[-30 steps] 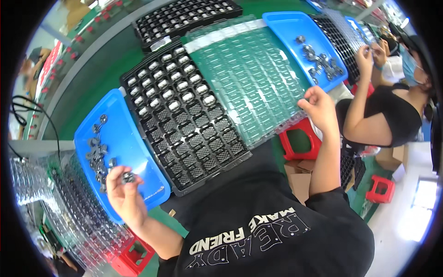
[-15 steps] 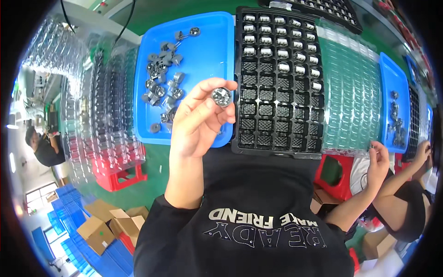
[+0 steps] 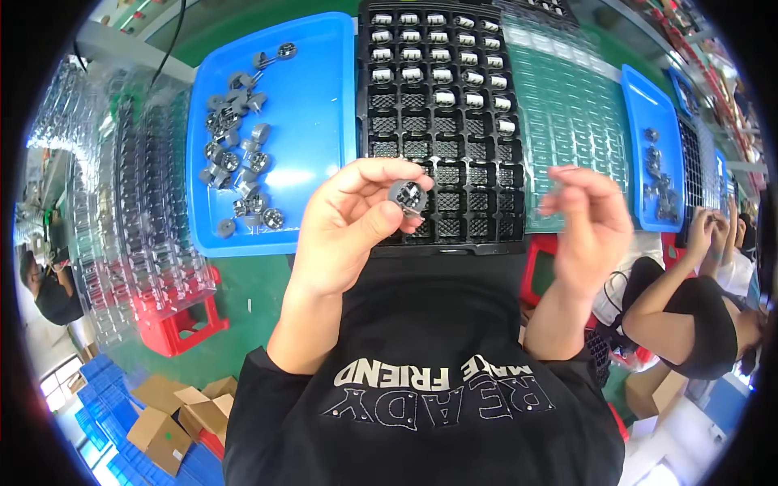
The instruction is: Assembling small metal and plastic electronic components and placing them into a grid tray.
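My left hand (image 3: 328, 227) pinches a small round grey part (image 3: 408, 197) between thumb and fingers, its patterned black-and-silver face turned up. Behind it is the near edge of a black compartment tray (image 3: 482, 202). White-topped pieces (image 3: 442, 75) sit in that tray's far rows, while the nearer pockets show bare textured bottoms. My right hand (image 3: 596, 223) hangs over the near end of clear plastic trays (image 3: 575, 121), blurred, thumb and fingers drawn together. Something small and greyish shows at those fingertips, too smeared to name.
A blue tray (image 3: 312, 105) with several loose grey round parts (image 3: 231, 117) lies at left. Stacked clear trays (image 3: 146, 170) and a red stool (image 3: 182, 324) stand farther left, above cardboard boxes (image 3: 166, 433). Another blue tray (image 3: 640, 105) and a co-worker's arms (image 3: 668, 283) are at right.
My right hand has swung in leftward from the far side of the clear trays, toward my left hand. My left hand keeps the round part, now tilted differently. The whole view has shifted.
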Motion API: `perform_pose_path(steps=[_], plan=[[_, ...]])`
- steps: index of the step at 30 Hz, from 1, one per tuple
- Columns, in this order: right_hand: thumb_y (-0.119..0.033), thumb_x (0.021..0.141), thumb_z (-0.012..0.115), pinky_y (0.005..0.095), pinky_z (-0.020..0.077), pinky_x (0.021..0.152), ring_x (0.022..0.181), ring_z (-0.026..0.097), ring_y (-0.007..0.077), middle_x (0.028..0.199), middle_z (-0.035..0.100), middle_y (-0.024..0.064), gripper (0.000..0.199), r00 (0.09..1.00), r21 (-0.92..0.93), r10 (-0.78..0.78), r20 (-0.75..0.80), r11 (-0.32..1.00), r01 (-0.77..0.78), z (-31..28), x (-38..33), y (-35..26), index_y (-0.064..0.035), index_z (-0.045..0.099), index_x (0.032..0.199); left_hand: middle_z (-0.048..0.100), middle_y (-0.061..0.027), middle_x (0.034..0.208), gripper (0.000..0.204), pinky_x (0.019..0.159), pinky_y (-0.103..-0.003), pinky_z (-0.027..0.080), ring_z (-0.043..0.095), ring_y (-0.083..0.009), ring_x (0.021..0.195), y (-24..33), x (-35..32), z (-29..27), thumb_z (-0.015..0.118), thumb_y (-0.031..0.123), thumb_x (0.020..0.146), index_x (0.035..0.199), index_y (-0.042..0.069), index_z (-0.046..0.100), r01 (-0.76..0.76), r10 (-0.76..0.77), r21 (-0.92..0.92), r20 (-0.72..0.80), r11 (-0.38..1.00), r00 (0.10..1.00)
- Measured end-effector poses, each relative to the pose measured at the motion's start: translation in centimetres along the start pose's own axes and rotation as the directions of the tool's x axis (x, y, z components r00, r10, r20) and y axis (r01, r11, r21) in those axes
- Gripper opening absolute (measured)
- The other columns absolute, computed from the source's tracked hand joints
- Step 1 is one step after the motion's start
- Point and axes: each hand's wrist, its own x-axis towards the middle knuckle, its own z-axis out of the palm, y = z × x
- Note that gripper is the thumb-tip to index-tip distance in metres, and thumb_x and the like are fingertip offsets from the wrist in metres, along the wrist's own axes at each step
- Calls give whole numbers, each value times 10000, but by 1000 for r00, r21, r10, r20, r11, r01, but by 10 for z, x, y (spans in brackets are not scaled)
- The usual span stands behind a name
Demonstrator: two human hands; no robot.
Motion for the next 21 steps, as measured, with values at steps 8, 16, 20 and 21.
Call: perform_pose_path(steps=[8,16,20,21], plan=[[103,785,767,284,567,739,874,710,211,949,735,137,255,903,-231,-277,330,903,361,78,-6,-27,34,735,1029,655,-148,1266,372,912,-323,585,664,-176,1089,-1,-7,12,681,47,966,1312,-48,582,-55,55,-13,-49,998,997],[-19,744,854,300,557,717,815,691,213,926,728,117,288,869,-248,-339,360,864,439,86,-5,-24,-2,761,1016,669,-159,1236,396,941,-335,560,670,-206,1093,9,-15,12,714,105,952,1285,-73,592,-79,81,41,-68,996,994],[-74,744,869,294,551,701,803,686,208,903,717,108,288,866,-254,-329,378,862,438,89,-4,-23,-9,765,1005,680,-171,1205,438,960,-338,536,674,-223,1092,11,-17,7,744,167,940,1268,-83,595,-29,34,61,-88,998,996],[-74,744,869,294,551,701,803,686,208,903,717,108,288,865,-255,-328,379,862,438,90,-5,-23,-9,765,1005,680,-171,1205,438,960,-338,536,674,-223,1092,12,-18,6,744,167,940,1268,-83,595,-30,35,60,-89,998,995]])
